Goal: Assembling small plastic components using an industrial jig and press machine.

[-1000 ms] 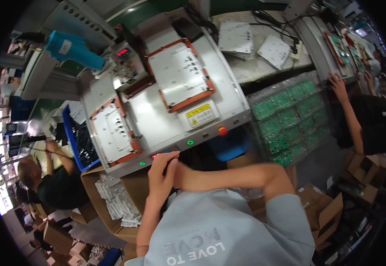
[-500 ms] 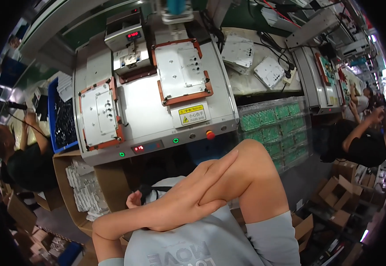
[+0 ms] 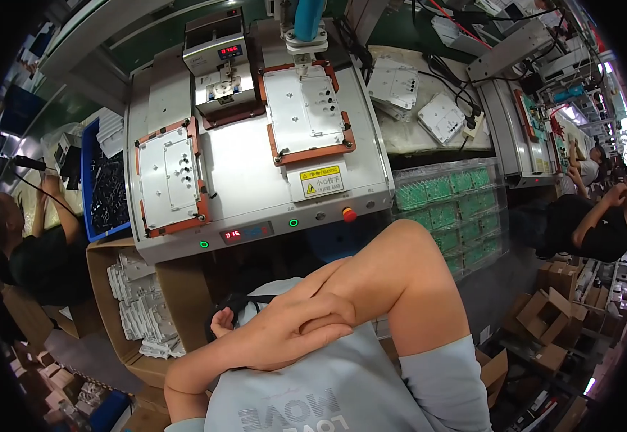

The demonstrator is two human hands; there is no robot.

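Note:
My forearms are crossed in front of my grey shirt. My left hand lies over my right forearm, its fingers bent against the skin, with no tool or part visible in them. Of my right hand, only some fingertips show beside my left forearm; the rest is hidden. Beyond my arms stands a bench machine. White plates with small black parts sit in two red-brown fixtures, a left plate and a right plate. A tool head with a blue hose is over the right plate's far edge.
A screw feeder stands behind the fixtures. At left are a blue bin of black parts and a carton holding white pieces. Green circuit boards and stacked white plates lie at right. Other people work on both sides.
The fingers of my left hand went from stretched out to bent on my right forearm. The tool head moved right and nearer over the right plate. My view shifted slightly.

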